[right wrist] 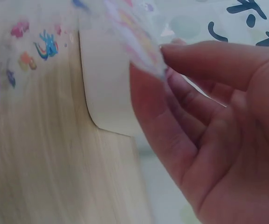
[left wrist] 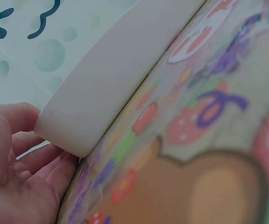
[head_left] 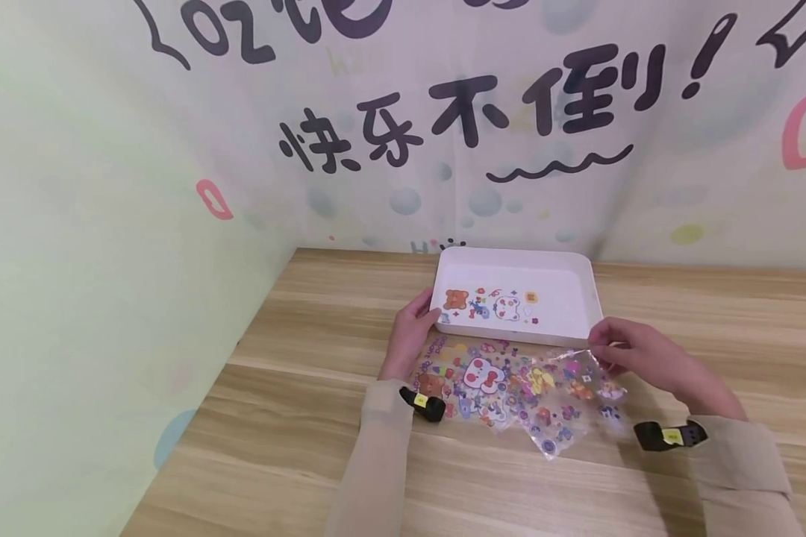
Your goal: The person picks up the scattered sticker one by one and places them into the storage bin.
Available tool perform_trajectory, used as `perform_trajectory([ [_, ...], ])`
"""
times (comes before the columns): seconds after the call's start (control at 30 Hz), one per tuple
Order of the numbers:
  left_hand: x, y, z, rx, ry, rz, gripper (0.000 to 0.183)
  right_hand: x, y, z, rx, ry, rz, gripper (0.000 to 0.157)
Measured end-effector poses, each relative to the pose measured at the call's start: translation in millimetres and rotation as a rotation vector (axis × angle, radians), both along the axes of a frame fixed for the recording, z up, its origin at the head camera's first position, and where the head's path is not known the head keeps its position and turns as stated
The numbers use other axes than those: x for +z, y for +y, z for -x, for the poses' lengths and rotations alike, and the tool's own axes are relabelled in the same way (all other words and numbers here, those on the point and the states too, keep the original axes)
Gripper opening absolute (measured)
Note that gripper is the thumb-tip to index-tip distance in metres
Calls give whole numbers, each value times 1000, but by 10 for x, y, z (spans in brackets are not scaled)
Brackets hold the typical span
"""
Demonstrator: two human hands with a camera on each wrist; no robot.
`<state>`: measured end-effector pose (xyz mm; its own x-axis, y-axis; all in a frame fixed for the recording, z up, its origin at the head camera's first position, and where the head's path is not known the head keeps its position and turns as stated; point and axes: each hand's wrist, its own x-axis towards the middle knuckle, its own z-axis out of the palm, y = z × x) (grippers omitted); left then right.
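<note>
A white rectangular tray (head_left: pixel 557 287) stands at the back of the table, with bear and small cartoon stickers on the near left of its inner floor. My left hand (head_left: pixel 410 332) grips its near left corner; in the left wrist view the fingers curl around the tray wall (left wrist: pixel 106 70). Between thumb and forefinger, my right hand (head_left: pixel 634 350) pinches the edge of a clear sticker sheet (head_left: pixel 554 418), close to the tray's near right corner. That sheet overlaps another clear sticker sheet (head_left: pixel 457 403), which lies flat in front of the tray.
The wood-grain table (head_left: pixel 295 418) reaches back to a printed wall cloth (head_left: pixel 403 164) with large black characters. Another pale wall covering (head_left: pixel 94 298) rises along the table's left edge. Each sleeve carries a black wrist strap (head_left: pixel 430 406).
</note>
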<state>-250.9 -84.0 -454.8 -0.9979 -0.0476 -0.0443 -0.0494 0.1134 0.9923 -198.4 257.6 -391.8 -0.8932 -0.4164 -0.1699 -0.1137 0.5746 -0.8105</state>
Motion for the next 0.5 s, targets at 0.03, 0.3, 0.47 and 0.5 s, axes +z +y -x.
perform_trajectory([
  [0.03,3,0,1,0,0,1,47,0,-5,0,-4,-2,11,23],
  [0.3,5,-3,18,10,-19,16,54,-24,-44,0,-17,-28,57,25],
  [0.47,-4,-4,28,18,-25,24,56,-24,-33,-3,-45,-19,90,30],
  [0.5,-5,-4,29,20,-26,24,56,-23,-28,-4,-51,-16,99,31],
])
